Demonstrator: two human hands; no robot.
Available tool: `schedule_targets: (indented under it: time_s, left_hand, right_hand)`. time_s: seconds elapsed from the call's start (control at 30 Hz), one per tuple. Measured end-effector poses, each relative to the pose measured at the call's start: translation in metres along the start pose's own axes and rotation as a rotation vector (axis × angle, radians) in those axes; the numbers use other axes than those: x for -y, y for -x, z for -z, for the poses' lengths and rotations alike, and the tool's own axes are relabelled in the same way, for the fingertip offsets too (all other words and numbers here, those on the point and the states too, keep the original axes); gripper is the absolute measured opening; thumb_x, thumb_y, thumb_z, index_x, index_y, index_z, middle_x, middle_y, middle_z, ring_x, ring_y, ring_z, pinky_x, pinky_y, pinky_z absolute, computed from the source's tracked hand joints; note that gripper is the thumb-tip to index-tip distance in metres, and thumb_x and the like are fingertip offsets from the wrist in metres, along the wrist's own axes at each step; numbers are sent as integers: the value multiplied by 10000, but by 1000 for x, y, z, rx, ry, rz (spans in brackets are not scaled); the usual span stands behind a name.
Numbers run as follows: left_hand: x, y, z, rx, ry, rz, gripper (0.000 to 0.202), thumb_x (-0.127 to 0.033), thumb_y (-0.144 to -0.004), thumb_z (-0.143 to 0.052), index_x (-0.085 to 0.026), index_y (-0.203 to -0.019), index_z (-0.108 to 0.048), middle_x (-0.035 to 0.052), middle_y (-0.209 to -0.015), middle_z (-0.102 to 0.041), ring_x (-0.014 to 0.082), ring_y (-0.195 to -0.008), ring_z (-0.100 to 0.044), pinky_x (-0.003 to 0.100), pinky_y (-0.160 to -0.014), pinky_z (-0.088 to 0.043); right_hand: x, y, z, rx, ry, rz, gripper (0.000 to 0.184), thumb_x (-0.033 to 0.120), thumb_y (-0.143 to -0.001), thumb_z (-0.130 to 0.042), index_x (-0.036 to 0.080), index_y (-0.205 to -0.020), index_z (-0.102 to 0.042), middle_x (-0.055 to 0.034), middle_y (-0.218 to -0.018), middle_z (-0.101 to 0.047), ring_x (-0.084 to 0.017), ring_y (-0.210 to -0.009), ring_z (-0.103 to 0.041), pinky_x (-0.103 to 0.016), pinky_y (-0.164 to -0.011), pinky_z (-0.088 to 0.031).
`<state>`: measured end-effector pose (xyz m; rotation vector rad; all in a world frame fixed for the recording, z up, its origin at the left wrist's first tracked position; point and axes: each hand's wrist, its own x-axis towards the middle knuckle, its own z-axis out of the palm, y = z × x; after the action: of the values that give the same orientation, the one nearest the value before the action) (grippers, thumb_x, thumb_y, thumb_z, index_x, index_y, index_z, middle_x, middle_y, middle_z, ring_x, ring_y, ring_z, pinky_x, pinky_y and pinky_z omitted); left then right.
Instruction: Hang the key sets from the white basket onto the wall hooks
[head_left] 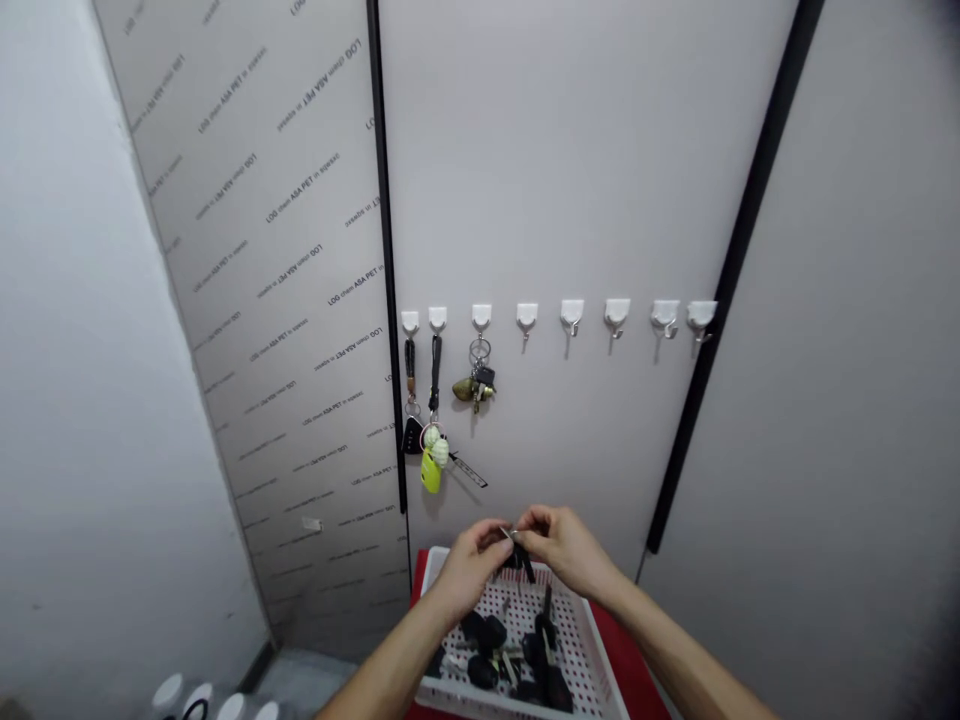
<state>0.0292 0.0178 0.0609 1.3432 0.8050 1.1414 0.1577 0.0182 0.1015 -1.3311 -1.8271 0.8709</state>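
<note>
Above the near basket, my left hand [474,562] and my right hand [564,545] meet with pinched fingers on a bunch of keys [521,562]. Dark pieces dangle below the fingertips; its ring is mostly hidden. Under my hands is a white perforated plastic basket [606,668] holding several black-headed keys and fobs [484,672]. On the panel ahead, a black fob on a braided strap [411,435], a key set with a yellow-green tag [430,470] and a metal key bunch [480,385] hang from the three left hooks.
Several white adhesive hooks, such as this hook [572,312], run in a row rightward with nothing on them. Black vertical strips [382,200] border the panel. The basket rests on a red surface [634,670]. White-capped containers [199,698] stand at lower left.
</note>
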Motion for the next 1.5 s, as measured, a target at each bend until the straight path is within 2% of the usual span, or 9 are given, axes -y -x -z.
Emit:
schedule_targets:
  time_s: [0.1,0.2,0.33,0.47,0.63,0.73,0.87,1.17,1.5]
  left_hand:
    - [-19,-8,-3,71,69,-36,263,-206,-592,-510,-125,-839,-472,35,-801,-544,122,-774,-477,246,-719,-351]
    - [-57,-26,-6,116,18,-93,254,-195,-577,-523,-118,-813,-466,29,-762,-536,110,-723,-485,234,-676,-365]
    - [-116,-54,-8,-16,-250,-226,195,-225,-594,-509,-117,-752,-472,16,-681,-517,86,-613,-473,226,-602,-373]
    - [-149,-71,-6,-108,-425,-355,227,-270,-563,-539,-133,-713,-440,1,-653,-509,80,-582,-467,215,-554,-374]
    - [-158,-77,-1,-101,-676,-432,242,-326,-574,-519,-145,-722,-459,-2,-641,-505,89,-580,-459,218,-537,-370]
    - [-162,-78,-5,-91,-787,-465,217,-300,-591,-503,-155,-751,-482,12,-709,-532,107,-650,-474,238,-597,-377]
    - [-170,-83,-17,-122,-775,-499,208,-238,-602,-490,-151,-790,-469,31,-825,-536,114,-739,-477,239,-659,-375]
    - [-172,-86,-23,-216,-873,-483,262,-201,-610,-459,-163,-870,-460,39,-861,-537,135,-760,-485,266,-692,-377]
    - [-166,-85,-24,-228,-935,-527,336,-193,-604,-456,-154,-937,-441,67,-913,-514,174,-840,-465,316,-768,-341]
  right_hand:
    - [11,-9,9,-5,-88,-3,111,230,-565,-463,121,-556,-480,31,-466,-453,-56,-426,-384,-180,-435,-314]
    - [39,-23,29,-58,-107,50,117,234,-556,-479,116,-551,-480,36,-445,-445,-51,-408,-383,-180,-424,-317]
    - [88,-41,60,-197,-103,171,116,228,-553,-484,115,-579,-492,35,-465,-457,-46,-404,-396,-178,-423,-332]
    - [118,-46,79,-259,-8,277,91,192,-557,-472,116,-594,-509,32,-487,-474,-42,-414,-403,-170,-421,-335]
    - [123,-48,86,-302,129,315,70,167,-556,-472,122,-589,-514,38,-452,-469,-45,-409,-413,-162,-409,-333]
    - [122,-58,91,-403,94,316,88,173,-559,-476,121,-616,-518,27,-488,-494,-50,-415,-435,-170,-427,-360]
    - [125,-74,101,-501,67,334,99,164,-561,-472,119,-628,-528,9,-537,-527,-56,-421,-455,-185,-446,-386]
    - [136,-90,110,-609,275,340,133,153,-584,-456,129,-666,-559,-4,-568,-565,-80,-485,-501,-186,-485,-391]
    - [139,-93,108,-506,384,289,113,159,-597,-449,143,-639,-553,23,-440,-505,-81,-442,-484,-181,-463,-378]
